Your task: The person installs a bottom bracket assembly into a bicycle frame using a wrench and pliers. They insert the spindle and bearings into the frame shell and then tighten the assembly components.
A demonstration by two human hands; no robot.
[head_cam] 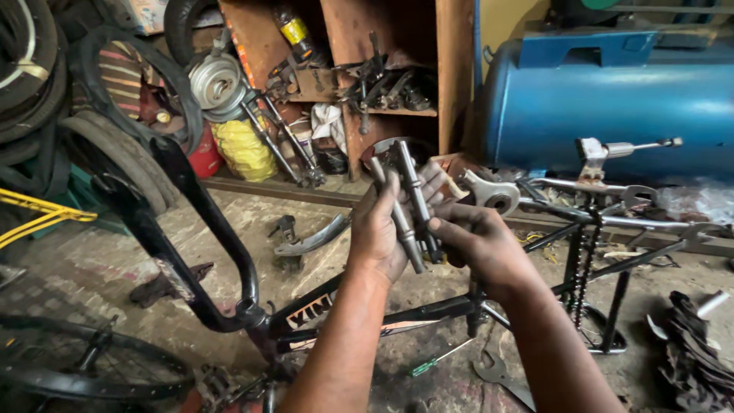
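Together both hands, left [380, 229] and right [475, 239], grasp grey, greasy metal axle rods [409, 200] above a black bicycle frame [229, 260].

At the centre of the frame the left hand [386, 229] clasps two grey metal axles [409, 203] upright, while the right hand [478, 241] pinches their lower ends. Below them lies a black bicycle frame [367, 313]; a blue tank [604, 99] fills the upper right.

One head-worn camera looks down, close, over a workshop floor [92, 275].
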